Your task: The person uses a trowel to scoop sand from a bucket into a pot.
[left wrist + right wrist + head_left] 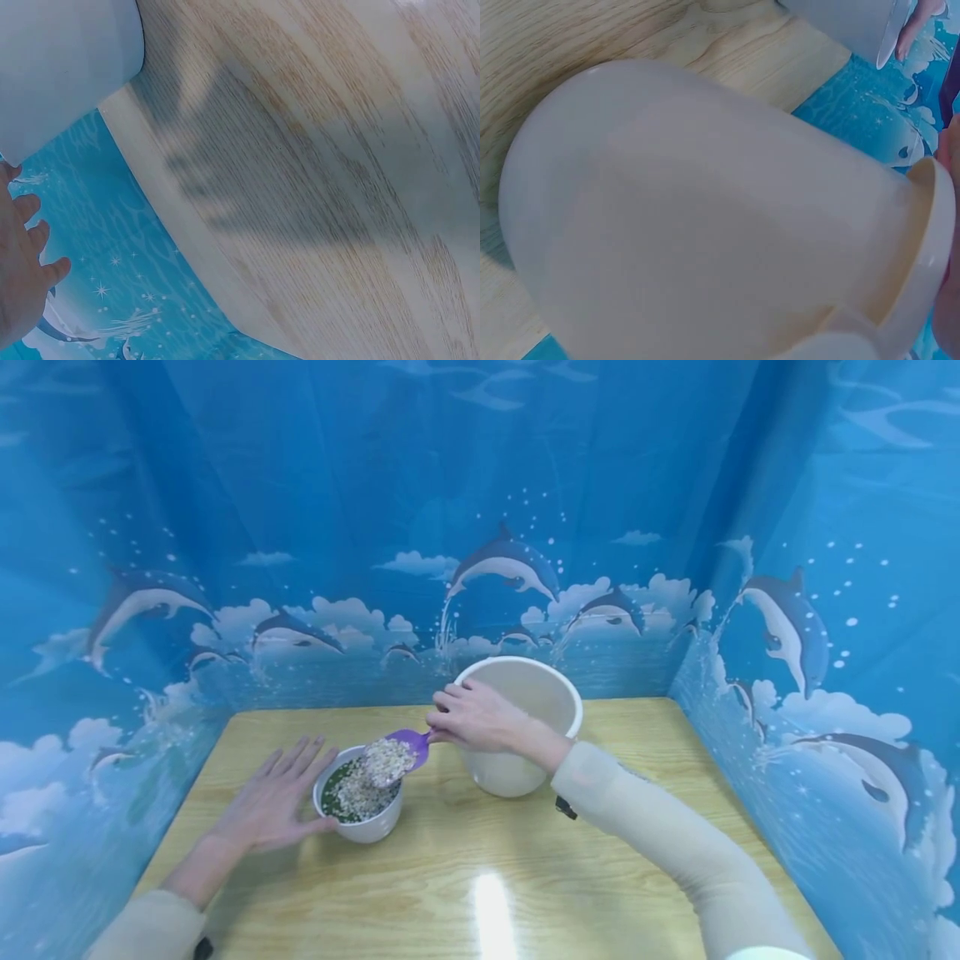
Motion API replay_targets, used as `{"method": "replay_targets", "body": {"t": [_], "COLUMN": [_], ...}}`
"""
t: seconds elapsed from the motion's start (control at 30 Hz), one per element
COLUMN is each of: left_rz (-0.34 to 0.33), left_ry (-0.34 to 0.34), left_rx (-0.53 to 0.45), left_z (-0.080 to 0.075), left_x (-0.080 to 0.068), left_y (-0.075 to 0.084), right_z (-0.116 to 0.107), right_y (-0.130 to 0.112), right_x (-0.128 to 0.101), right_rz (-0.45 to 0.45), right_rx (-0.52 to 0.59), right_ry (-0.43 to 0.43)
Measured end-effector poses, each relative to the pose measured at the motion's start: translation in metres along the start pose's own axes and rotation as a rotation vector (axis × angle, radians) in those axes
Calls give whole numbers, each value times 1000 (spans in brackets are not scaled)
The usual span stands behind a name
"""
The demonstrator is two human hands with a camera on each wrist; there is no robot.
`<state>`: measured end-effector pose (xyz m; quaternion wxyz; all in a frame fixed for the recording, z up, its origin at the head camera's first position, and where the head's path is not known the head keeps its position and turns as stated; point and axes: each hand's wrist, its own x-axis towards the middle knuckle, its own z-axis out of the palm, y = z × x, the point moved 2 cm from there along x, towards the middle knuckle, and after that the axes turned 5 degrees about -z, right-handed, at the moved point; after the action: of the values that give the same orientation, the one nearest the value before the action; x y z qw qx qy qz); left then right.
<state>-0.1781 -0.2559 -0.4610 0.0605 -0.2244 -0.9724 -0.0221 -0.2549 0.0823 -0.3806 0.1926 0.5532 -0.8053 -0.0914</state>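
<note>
My right hand (480,718) grips the handle of a purple scoop (420,745) at the near left rim of a large white bucket (510,775). Pale grains (388,762) heap in the scoop, which tilts over a smaller white bowl (371,831). More grains lie on the bowl's dark green inside. Spread beside that bowl is my left hand (273,802), its fingers straight and its thumb at the near rim. In the left wrist view, the fingers (34,236) show by the bowl's side (67,67). The bucket wall (690,195) fills most of the right wrist view.
Both containers stand on a light wood-grain table (420,893). Blue cloth walls (360,510) printed with dolphins enclose its back and both sides. The bucket stands to the right of the bowl, towards the back edge.
</note>
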Motion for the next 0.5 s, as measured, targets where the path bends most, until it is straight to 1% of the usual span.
{"method": "replay_targets", "body": {"t": [0.23, 0.5], "left_rz": [-2, 3], "left_ry": [3, 16], "left_rx": [2, -2], "left_z": [1, 2], "left_x": [0, 1], "left_y": [-1, -1], "right_z": [1, 5], "right_y": [-6, -13], "right_x": [12, 24], "right_rz": [-12, -16], "right_rx": [-24, -54], "right_ry": [-16, -70]}}
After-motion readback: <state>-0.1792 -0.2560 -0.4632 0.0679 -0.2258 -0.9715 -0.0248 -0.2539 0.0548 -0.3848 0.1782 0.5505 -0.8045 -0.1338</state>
